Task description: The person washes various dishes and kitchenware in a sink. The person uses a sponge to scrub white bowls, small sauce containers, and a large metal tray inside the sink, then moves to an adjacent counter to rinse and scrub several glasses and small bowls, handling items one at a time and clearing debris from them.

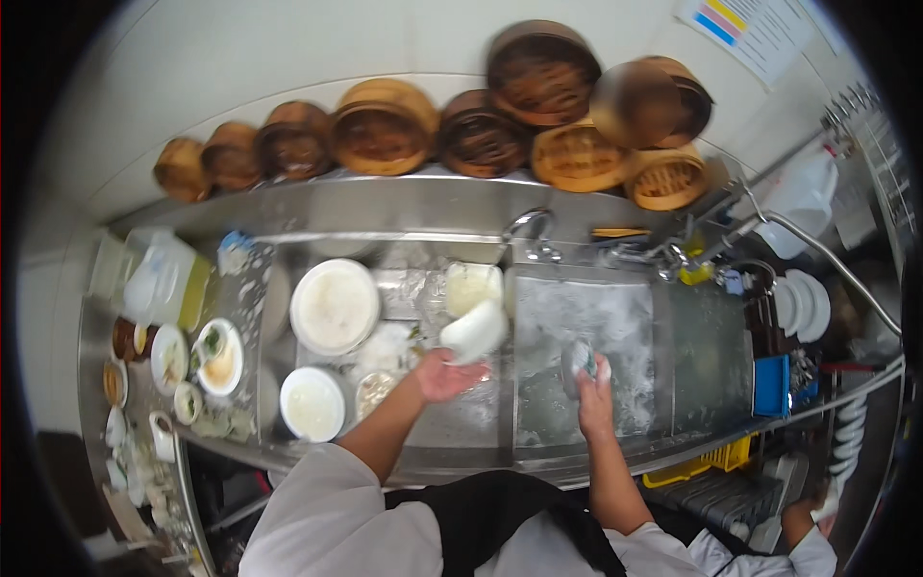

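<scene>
L hand [444,375] is palm-up over the left sink basin [413,288], grip part open and cupped under a white bowl [474,331] that's tilted on its side; fingers touch the bowl's lower edge, not wrapped around it. R hand [594,385] is down in the soapy middle basin [582,327], grip closed on a small sponge or scrub pad [580,360]; can't tell its exact kind, it's blurred and foamy.

Left basin is stacked w/ dishes: a large white plate [335,306] at the back, a smaller white bowl [312,404] near the front edge, a squarish white container [473,286] just behind the held bowl. Faucet [531,226] stands at the back between the two basins.

On the steel worktop [240,288] to the left: small dirty plates and sauce dishes [219,356] w/ food scraps, plus a clear plastic jug [163,279]. Bamboo steamer baskets [385,125] line the shelf above the sink. Far right: a stack of white plates [803,306] and a blue rack [771,385]. Another person's hand [822,505] shows at lower right.
</scene>
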Demonstrator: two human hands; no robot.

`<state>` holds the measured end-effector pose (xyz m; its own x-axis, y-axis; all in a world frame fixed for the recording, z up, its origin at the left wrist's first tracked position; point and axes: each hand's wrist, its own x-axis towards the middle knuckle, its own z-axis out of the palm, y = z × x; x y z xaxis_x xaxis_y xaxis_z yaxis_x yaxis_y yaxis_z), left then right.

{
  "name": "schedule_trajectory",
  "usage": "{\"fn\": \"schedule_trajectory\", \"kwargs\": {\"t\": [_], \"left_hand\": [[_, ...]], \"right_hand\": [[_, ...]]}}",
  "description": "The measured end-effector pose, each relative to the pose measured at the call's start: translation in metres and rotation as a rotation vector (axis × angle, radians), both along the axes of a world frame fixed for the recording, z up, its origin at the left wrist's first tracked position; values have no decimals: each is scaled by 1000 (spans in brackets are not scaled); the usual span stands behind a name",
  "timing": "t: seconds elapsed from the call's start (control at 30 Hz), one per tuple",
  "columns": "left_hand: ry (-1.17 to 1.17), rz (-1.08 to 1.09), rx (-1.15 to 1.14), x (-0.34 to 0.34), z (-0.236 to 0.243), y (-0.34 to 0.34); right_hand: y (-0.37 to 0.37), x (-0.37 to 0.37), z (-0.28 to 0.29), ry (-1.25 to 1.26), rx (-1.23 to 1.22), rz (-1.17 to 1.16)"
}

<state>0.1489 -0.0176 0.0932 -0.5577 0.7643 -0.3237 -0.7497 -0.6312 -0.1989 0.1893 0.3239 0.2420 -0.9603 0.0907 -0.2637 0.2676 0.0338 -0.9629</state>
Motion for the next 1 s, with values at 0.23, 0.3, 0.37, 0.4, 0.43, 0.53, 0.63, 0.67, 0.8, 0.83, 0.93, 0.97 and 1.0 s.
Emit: {"fn": "schedule_trajectory", "kwargs": {"t": [0.23,0.3,0.37,0.4,0.43,0.53,0.63,0.67,0.8,0.83,0.93,0.97,1.0], "left_hand": [[308,139,-908,68,126,-7],[358,140,-910,81,150,-49],[388,95,-885,97,172,-72],[407,72,-875,107,180,-76],[408,161,-858,113,187,-81],[427,261,-898,116,200,-127],[409,223,-812,124,210,-170],[420,211,-815,130,208,-176],[488,316,-636,128,208,-184],[446,386,-678,125,202,-200],[562,468,-668,114,177,-239],[569,319,-632,113,190,-243],[576,167,-596,108,198,-245]], "right_hand": [[-164,-3,5,472,750,849],[-173,-13,-7,562,842,945],[-192,-34,2,812,1074,782],[-218,-30,5,660,991,664],[-261,-25,9,519,900,539],[-346,-1,46,235,777,624],[-340,-11,69,379,928,1042],[-346,-15,89,334,1129,1052],[-381,-21,76,690,1192,839],[-396,-4,89,635,995,923],[-387,39,101,927,689,930],[-372,45,112,921,992,1007],[-360,52,123,886,1298,1076]]}}
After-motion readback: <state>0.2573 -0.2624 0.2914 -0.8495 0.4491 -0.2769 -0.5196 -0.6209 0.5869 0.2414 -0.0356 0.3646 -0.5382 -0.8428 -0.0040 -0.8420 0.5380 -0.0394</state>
